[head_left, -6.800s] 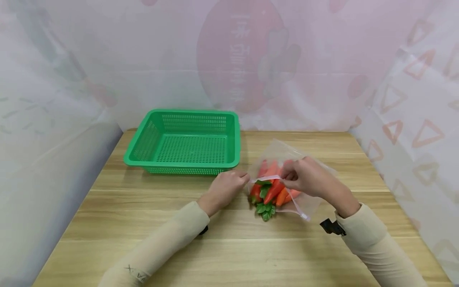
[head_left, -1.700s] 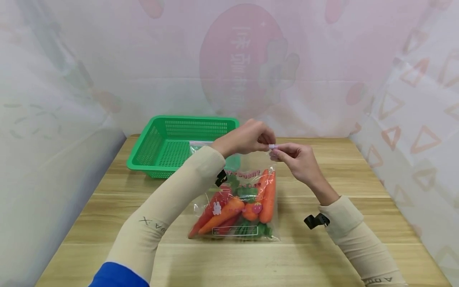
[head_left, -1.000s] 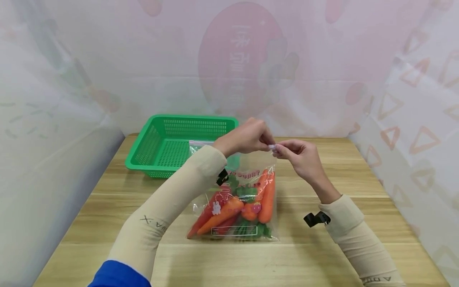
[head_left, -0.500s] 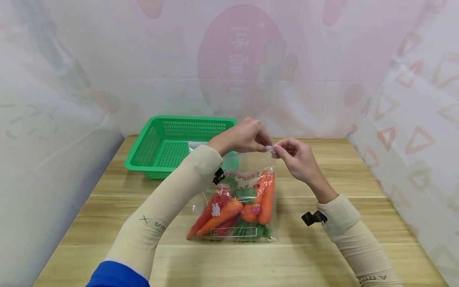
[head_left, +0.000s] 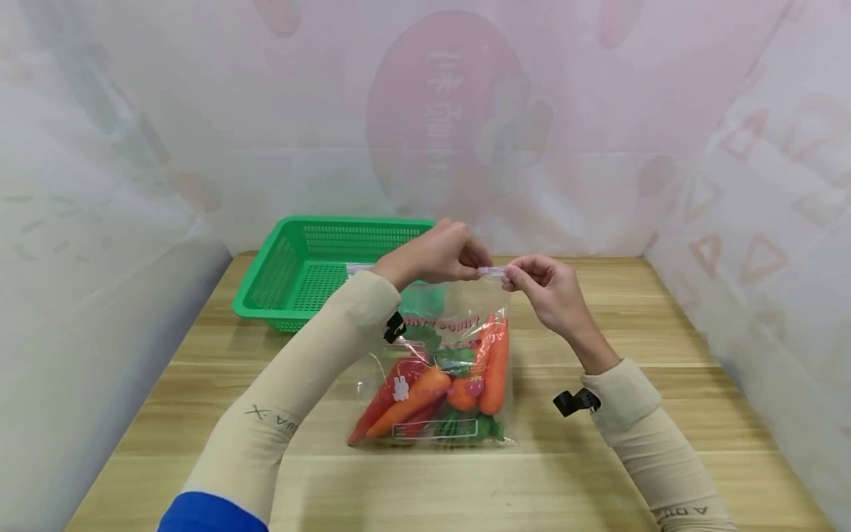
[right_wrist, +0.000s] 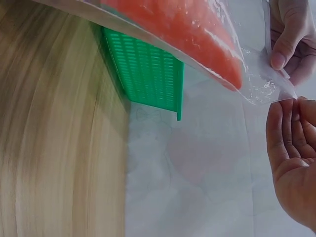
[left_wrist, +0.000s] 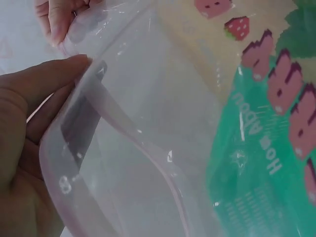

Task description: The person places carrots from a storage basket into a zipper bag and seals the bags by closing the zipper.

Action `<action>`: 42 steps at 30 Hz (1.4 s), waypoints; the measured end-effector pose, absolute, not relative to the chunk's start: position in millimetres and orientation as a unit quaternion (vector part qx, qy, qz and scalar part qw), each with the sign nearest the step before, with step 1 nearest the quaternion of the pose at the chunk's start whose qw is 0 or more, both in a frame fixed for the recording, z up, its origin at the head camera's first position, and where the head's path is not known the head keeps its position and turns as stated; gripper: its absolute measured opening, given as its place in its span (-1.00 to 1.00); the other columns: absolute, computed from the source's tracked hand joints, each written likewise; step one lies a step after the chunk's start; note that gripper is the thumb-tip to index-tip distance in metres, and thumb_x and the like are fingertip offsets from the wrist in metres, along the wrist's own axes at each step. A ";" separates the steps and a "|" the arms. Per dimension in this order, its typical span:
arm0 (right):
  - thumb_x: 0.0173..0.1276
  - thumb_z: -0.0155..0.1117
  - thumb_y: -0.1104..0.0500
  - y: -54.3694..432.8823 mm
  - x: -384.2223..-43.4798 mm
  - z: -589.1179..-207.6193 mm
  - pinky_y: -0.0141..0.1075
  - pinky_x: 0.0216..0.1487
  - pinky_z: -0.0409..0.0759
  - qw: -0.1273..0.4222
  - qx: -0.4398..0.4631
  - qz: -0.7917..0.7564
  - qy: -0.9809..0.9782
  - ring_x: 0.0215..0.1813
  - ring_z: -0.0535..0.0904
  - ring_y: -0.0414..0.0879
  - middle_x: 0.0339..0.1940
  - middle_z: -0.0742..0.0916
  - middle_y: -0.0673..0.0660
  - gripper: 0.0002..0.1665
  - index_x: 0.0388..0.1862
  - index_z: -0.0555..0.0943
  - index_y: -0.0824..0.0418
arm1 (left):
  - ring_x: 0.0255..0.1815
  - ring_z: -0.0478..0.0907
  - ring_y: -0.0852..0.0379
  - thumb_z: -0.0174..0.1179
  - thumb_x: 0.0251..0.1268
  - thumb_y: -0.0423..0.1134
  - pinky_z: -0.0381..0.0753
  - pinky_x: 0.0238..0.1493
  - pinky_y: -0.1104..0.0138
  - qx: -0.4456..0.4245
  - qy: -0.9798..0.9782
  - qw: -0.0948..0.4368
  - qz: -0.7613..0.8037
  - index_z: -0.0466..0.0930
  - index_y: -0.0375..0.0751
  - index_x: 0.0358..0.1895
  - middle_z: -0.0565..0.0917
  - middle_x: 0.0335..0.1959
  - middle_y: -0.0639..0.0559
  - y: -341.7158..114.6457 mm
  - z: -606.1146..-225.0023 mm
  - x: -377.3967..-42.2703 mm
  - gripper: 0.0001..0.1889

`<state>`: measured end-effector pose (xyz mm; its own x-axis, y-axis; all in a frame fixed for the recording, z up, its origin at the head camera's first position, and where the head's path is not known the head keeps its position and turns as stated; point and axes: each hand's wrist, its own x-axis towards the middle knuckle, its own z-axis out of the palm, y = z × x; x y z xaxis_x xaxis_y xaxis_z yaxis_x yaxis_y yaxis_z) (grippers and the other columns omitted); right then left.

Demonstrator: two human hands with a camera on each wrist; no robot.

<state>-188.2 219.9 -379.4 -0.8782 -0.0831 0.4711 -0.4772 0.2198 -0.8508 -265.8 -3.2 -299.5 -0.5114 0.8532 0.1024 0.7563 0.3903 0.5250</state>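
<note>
A clear slider zip bag (head_left: 452, 443) with pink lettering and a bunny print stands upright on the table, full of carrots (head_left: 412, 403), red chilli-like vegetables and green leaves. My left hand (head_left: 435, 253) reaches across its top and pinches the zip strip close to the right corner. The right hand (head_left: 553, 295) pinches that top right corner between thumb and fingers. A short white stretch of zip (head_left: 493, 271) shows between the two hands. Left of my hand the mouth gapes, its two edges apart in the left wrist view. My left fingertips hide part of the zip.
Behind the bag and to its left is a green plastic basket (head_left: 255, 304) with slotted walls, nothing in it. The wooden table (head_left: 598, 473) backs onto a printed cloth wall (head_left: 279, 177), with more cloth on both sides.
Earlier the bag lay with its mouth toward me; now it stands mouth up. In the last second my left hand has slid left along the zip, away from the right hand, which stays at the corner.
</note>
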 end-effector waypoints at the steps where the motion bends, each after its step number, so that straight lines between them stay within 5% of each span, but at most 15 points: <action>1: 0.54 0.29 0.36 219.7 -188.5 -379.3 -0.37 -0.11 0.79 0.166 0.182 0.600 -0.761 -0.29 0.77 -0.30 -0.35 0.80 -0.06 -0.82 -0.12 0.69 0.54 | -0.08 0.84 0.16 0.35 0.43 -0.37 0.78 0.01 0.36 0.486 0.827 0.095 0.265 0.84 -0.25 -0.01 0.88 -0.10 -0.08 -2.3 -300.0 -265.9 -0.83; 5: 0.53 0.30 0.36 218.8 -189.7 -379.8 -0.36 -0.10 0.79 0.166 0.181 0.602 -0.760 -0.28 0.79 -0.29 -0.32 0.82 -0.03 -0.82 -0.09 0.70 0.53 | -0.05 0.84 0.15 0.36 0.41 -0.39 0.78 0.02 0.37 0.480 0.828 0.106 0.270 0.84 -0.24 0.00 0.87 -0.08 -0.08 -0.8 -301.1 -266.5 -0.82; 14: 0.54 0.33 0.28 216.1 -192.5 -376.8 -0.41 -0.15 0.77 0.176 0.184 0.548 -0.797 -0.30 0.78 -0.21 -0.28 0.80 0.39 -0.82 -0.13 0.73 0.42 | -0.07 0.85 0.14 0.40 0.39 -0.38 0.78 0.01 0.37 0.489 0.822 0.115 0.268 0.85 -0.25 -0.01 0.88 -0.10 -0.06 -5.3 -299.2 -267.3 -0.82; 18: 0.55 0.31 0.30 214.3 -191.2 -376.5 -0.43 -0.16 0.76 0.180 0.184 0.542 -0.800 -0.30 0.77 -0.07 -0.30 0.78 0.37 -0.84 -0.14 0.72 0.43 | -0.10 0.85 0.16 0.39 0.40 -0.37 0.77 -0.02 0.40 0.489 0.825 0.106 0.264 0.86 -0.23 -0.03 0.88 -0.12 -0.06 -6.8 -299.1 -265.9 -0.84; 33: 0.55 0.30 0.31 211.1 -193.0 -375.6 -0.46 -0.16 0.74 0.202 0.180 0.540 -0.797 -0.32 0.74 -0.15 -0.35 0.76 0.34 -0.84 -0.16 0.69 0.45 | -0.16 0.84 0.13 0.38 0.42 -0.34 0.79 -0.05 0.34 0.469 0.844 0.105 0.239 0.88 -0.19 -0.08 0.88 -0.18 -0.03 -29.4 -285.9 -263.9 -0.87; 42: 0.51 0.33 0.36 213.1 -201.0 -380.2 -0.40 -0.05 0.77 0.185 0.180 0.620 -0.741 -0.24 0.80 -0.28 -0.28 0.83 -0.02 -0.77 -0.01 0.70 0.55 | -0.19 0.84 0.11 0.40 0.41 -0.34 0.80 -0.09 0.33 0.461 0.842 0.122 0.254 0.88 -0.22 -0.09 0.88 -0.21 -0.06 -34.9 -283.3 -266.4 -0.88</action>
